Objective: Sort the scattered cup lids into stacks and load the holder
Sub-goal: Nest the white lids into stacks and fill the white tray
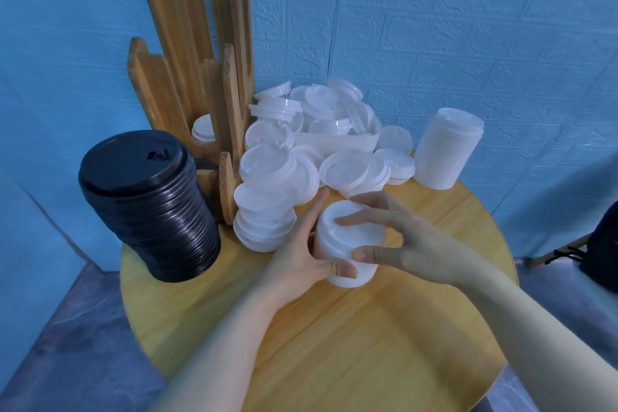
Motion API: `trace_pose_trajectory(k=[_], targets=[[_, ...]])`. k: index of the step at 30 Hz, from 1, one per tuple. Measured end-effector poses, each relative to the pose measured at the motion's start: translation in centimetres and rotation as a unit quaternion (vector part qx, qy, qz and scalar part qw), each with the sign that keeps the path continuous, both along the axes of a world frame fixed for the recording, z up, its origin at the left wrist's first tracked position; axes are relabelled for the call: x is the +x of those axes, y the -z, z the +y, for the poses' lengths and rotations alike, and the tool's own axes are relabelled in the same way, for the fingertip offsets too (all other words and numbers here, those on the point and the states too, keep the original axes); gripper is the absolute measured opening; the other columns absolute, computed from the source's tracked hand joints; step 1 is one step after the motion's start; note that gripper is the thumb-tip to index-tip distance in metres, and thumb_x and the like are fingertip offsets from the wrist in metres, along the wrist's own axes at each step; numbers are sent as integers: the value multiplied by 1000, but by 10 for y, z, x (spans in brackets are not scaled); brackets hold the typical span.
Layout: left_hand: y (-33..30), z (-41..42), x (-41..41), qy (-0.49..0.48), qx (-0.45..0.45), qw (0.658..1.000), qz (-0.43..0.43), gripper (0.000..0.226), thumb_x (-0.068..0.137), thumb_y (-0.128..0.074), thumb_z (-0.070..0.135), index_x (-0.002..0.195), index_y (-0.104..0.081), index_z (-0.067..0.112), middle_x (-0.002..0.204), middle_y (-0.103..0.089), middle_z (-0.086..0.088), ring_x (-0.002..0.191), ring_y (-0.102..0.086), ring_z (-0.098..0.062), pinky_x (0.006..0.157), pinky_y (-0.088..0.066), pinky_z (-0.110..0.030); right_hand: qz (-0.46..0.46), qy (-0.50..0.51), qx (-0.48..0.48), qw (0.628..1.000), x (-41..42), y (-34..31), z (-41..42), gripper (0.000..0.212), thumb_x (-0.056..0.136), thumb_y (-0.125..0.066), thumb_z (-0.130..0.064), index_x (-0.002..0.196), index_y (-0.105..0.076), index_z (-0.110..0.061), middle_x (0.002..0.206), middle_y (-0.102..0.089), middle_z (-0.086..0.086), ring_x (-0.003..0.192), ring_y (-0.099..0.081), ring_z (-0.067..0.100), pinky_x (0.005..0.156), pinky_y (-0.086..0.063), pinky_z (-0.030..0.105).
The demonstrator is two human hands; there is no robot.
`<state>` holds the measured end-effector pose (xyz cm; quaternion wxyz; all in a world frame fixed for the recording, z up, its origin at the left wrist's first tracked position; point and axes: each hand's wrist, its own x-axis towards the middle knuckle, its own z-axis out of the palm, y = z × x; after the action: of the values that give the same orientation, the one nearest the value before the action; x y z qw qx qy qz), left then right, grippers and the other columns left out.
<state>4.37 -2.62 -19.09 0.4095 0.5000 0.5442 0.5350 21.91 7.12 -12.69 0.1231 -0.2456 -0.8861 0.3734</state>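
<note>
A short stack of white lids (347, 237) stands on the round wooden table (351, 338). My left hand (307, 251) grips its left side, thumb across the front. My right hand (401, 237) holds its top and right side, fingers spread over the top lid. Behind lies a loose pile of white lids (301, 150), some in a white tray (337, 142). A tall stack of black lids (150, 204) stands at the left. Another tall white stack (448, 147) stands at the back right. The wooden holder (200, 70) rises at the back left with one white lid (204, 129) in a slot.
A blue textured wall closes off the back. The table's edge curves close on the left, front and right. A dark bag (602, 251) sits off the table at the right. Bare tabletop lies in front of my hands.
</note>
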Motion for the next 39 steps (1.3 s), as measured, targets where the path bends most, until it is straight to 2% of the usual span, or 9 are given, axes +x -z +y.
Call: trace_pose_trajectory(k=[4,8,13,19,24,28,31,33,39], targets=[[2,0,-1,-5,5,1000,25,105,60,-95,27,142,-34,51,141,-46,26,125,-43,19,96,-42,-10,34,25,-22,999,0,7,-4,36,79,-76,-36,114,-66,-44,137,-38,-22,133,-31,-7,112,-28,26],[2,0,-1,-5,9,999,34,101,55,-89,41,143,-41,41,141,-52,18,129,-48,6,99,-44,-14,94,-8,-88,992,3,23,-4,36,84,-67,-48,118,-65,-39,143,-34,-18,138,-28,-4,111,-28,16],[-1,-1,-1,-5,13,999,43,99,58,-88,42,144,-40,38,142,-51,16,128,-48,7,97,-42,-10,180,15,-110,977,0,44,-13,36,84,-57,-47,118,-66,-36,142,-35,-22,139,-29,1,110,-27,12],[-5,-4,1,-16,21,1000,14,95,66,-79,49,149,-36,34,145,-47,20,128,-47,9,98,-42,-10,189,15,-118,975,-2,45,-14,36,84,-56,-47,117,-66,-36,142,-35,-23,139,-28,0,108,-26,9],[-1,-2,0,-32,15,999,15,86,62,-82,50,140,-48,37,136,-57,17,126,-53,1,101,-47,-24,184,5,-113,976,2,38,0,46,85,-53,-62,114,-71,-30,140,-44,-15,139,-34,7,113,-29,29],[-2,0,0,-35,11,999,11,86,58,-83,53,137,-50,40,134,-58,18,122,-55,2,97,-48,-21,215,110,87,967,-10,29,33,26,87,-58,-51,107,-68,-37,126,-60,-12,130,-44,12,110,-30,52],[-2,0,1,-35,11,999,7,85,57,-82,53,135,-50,41,133,-58,20,121,-54,5,94,-47,-15,131,136,256,948,-22,28,65,27,87,-69,-35,113,-64,-38,126,-57,-12,132,-38,16,107,-25,46],[-2,-1,1,-34,8,999,7,86,58,-82,53,136,-50,41,133,-57,21,122,-53,6,95,-46,-14,91,135,302,939,-30,27,80,30,86,-72,-27,115,-66,-33,128,-56,-7,135,-34,21,104,-21,41],[-3,-1,0,-34,4,999,14,87,57,-81,56,136,-48,44,133,-55,25,122,-51,9,95,-46,-15,38,110,385,916,-45,26,99,11,83,-75,-21,93,-74,-25,120,-64,-2,133,-41,28,101,-24,50]])
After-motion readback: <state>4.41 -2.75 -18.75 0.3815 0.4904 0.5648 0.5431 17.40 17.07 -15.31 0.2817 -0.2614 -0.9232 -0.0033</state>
